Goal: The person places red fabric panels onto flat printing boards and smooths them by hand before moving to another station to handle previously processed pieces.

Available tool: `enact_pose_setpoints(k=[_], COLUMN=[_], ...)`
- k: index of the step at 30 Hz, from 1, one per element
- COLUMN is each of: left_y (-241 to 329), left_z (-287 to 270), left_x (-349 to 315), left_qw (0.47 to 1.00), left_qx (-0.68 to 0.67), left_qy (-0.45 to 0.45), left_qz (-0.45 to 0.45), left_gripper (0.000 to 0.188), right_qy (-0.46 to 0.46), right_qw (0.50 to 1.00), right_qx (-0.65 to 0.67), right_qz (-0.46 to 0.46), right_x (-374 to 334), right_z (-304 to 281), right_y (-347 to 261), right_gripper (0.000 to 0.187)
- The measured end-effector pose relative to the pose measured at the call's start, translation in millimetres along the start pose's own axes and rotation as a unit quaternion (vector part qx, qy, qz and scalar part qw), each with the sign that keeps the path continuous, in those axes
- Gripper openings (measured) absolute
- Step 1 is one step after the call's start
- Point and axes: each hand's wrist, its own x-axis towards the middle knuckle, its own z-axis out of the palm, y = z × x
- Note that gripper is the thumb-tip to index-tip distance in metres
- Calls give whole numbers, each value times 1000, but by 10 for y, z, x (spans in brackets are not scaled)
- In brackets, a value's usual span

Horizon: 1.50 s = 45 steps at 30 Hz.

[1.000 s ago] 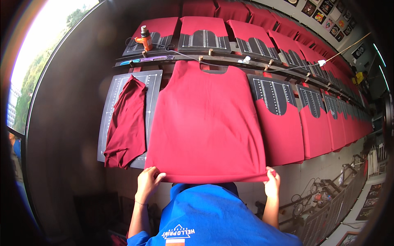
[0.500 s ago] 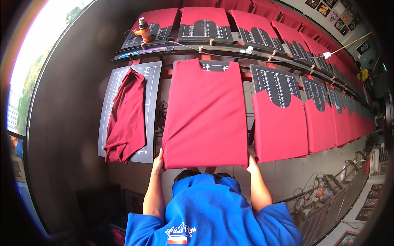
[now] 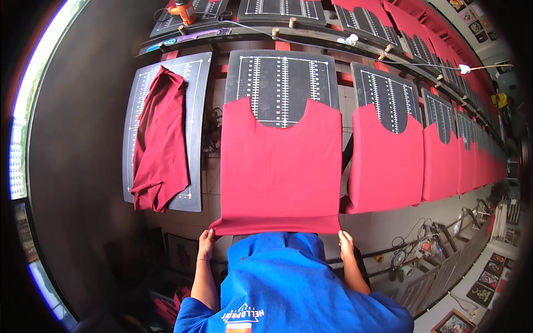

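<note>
A red fabric panel (image 3: 281, 172) with a rounded neckline cut-out lies over the dark board (image 3: 300, 72) in front of me. The board's upper part, with white ruler markings, shows beyond the neckline. The panel's near edge hangs past the board and is stretched between my hands. My left hand (image 3: 206, 242) is closed on the left near corner, my right hand (image 3: 346, 243) on the right near corner. To the left, a crumpled dark red fabric piece (image 3: 160, 144) rests on another marked board (image 3: 195, 111).
Several more boards with red panels (image 3: 386, 166) run off to the right. Behind is a rail with wooden pegs (image 3: 275, 32), an orange heat gun (image 3: 182, 12), and a cable with a white plug (image 3: 464, 69). Metal frames and a fan (image 3: 398, 258) stand lower right.
The panel has slid toward me, baring the far part of the board, and its wrinkles have smoothed out. Both hands have moved nearer to my body, pulling the near edge.
</note>
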Motion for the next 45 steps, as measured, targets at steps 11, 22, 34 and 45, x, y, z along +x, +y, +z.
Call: enact_pose_setpoints(k=[11, 22, 34, 45], left_y=[-347, 3348, 3958, 4453], left_z=[-42, 2207, 2639, 2740], left_x=[143, 668, 1508, 1725], left_qw=[961, 696, 660, 593], left_qx=[268, 450, 435, 529], left_qy=[25, 23, -20, -85], left_qz=[67, 559, 612, 600], left_gripper=[38, 56, 9, 17], right_qy=[170, 53, 2, -3], right_qw=[984, 732, 671, 677], right_qx=[-42, -355, -322, -346], right_qz=[-23, -579, -668, -650], right_x=[-94, 605, 1394, 1651], right_z=[249, 2108, 2357, 2519], right_y=[366, -3634, -4069, -4412], right_gripper=[27, 53, 7, 9])
